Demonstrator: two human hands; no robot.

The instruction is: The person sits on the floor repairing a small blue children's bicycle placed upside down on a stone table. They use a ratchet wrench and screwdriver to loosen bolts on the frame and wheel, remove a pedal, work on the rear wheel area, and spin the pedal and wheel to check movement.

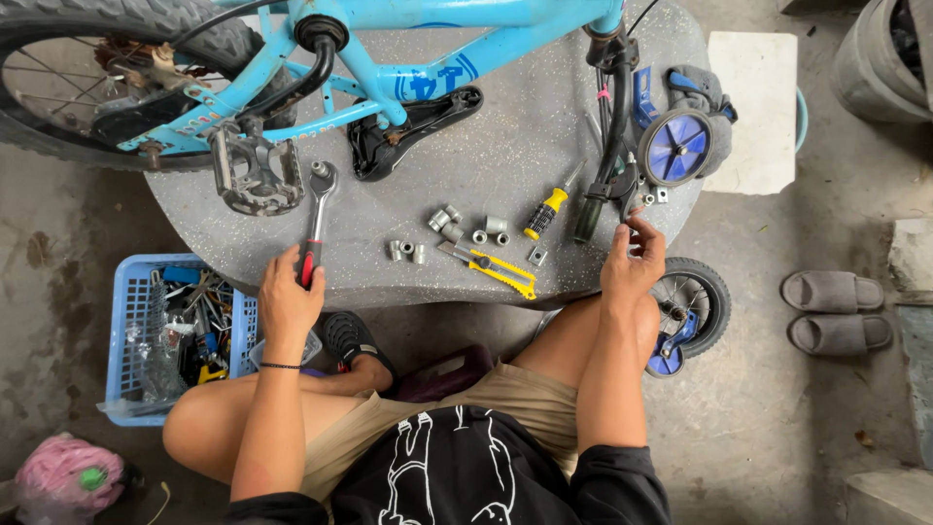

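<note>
A speckled grey stone table [544, 107] stands on a stained concrete floor [777, 418], with a blue bike [389, 29] lying across its far side. The left hand [287, 297] has its fingers closed round the red grip of a ratchet wrench [317, 216], whose head points away from them toward a pedal [255, 173]. The right hand [632, 264] reaches up, fingertips loosely pinched at the handlebar [607, 170]; whether they grip anything I cannot tell. Between the hands lie metal sockets [457, 231], a yellow screwdriver [546, 212] and a yellow knife [496, 270]. A blue basket [131, 331] sits below the left fingers.

Speckled grey table [525, 117] carried an upturned blue bike [389, 39], ratchet [317, 219], sockets [457, 233], screwdriver [547, 211], knife [491, 264] and training wheel [677, 146].
</note>
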